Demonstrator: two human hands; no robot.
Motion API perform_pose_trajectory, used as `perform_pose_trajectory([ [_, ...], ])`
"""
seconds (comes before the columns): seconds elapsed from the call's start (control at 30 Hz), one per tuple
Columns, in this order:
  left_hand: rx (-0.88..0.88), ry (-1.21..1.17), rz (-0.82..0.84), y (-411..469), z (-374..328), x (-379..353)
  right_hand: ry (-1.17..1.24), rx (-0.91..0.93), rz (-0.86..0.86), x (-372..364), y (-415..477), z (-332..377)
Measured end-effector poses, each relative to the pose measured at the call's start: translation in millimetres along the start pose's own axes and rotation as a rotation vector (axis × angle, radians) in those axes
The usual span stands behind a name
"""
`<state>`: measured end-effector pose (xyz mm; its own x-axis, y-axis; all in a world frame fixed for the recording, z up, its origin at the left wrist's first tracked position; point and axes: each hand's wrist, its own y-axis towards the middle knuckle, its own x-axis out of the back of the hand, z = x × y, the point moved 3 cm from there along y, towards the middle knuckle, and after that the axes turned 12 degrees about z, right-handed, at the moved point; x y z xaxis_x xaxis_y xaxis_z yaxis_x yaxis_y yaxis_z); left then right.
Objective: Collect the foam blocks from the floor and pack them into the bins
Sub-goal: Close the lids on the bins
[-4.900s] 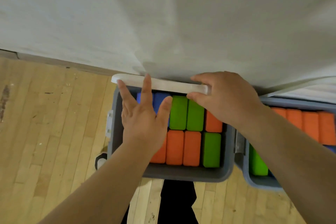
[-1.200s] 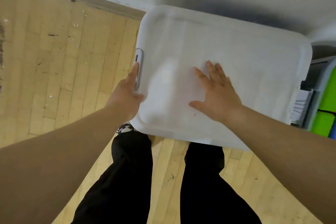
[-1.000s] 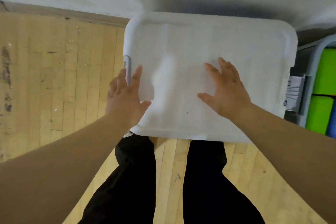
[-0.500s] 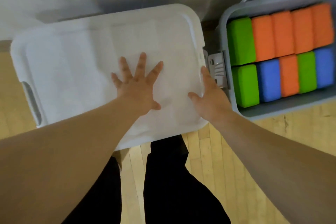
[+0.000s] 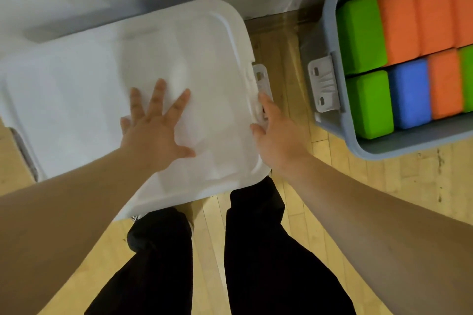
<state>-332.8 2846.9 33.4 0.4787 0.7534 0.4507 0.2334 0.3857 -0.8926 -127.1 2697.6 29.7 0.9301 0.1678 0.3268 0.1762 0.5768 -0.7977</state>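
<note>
The left hand [image 5: 156, 133] lies flat, fingers spread, on the lid [image 5: 89, 100], which runs lengthwise left to right, while the nearer right hand [image 5: 276, 140], fingers straight and empty, touches its right-end latch [image 5: 261, 79], with foam blocks [image 5: 409, 97] filling the uncovered bin [image 5: 330, 15] beyond.

White-lidded bin [image 5: 76, 89] and open grey bin [image 5: 409, 142].
Lidded one at ten o'clock; open one at two o'clock, packed with green, orange and blue foam blocks [image 5: 409, 96] in two rows.
</note>
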Motion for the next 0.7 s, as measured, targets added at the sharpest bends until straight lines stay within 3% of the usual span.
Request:
perform_pose_trajectory([
  [0.1,-0.007,-0.013,-0.007,1.9,-1.9,-0.8,-0.013,-0.047,-0.127,9.2,7.9,-9.8],
  [0.17,-0.012,-0.013,-0.011,3.1,-0.3,-1.1,0.047,-0.198,-0.078,15.7,16.5,-16.8],
  [0.3,-0.018,-0.012,-0.004,4.0,-0.2,-1.6,0.671,-0.357,0.136,9.2,29.5,-19.1],
  [0.33,-0.018,-0.011,-0.001,3.7,-0.8,-1.3,0.735,-0.357,0.142,5.5,31.0,-16.4],
  [0.53,-0.021,-0.024,0.003,3.4,-0.6,-0.9,0.657,-0.193,-0.099,-9.8,12.4,-12.8],
  [0.7,-0.022,-0.015,-0.016,4.7,-1.6,-2.6,0.272,-0.09,-0.109,-29.4,-11.4,-8.9],
])
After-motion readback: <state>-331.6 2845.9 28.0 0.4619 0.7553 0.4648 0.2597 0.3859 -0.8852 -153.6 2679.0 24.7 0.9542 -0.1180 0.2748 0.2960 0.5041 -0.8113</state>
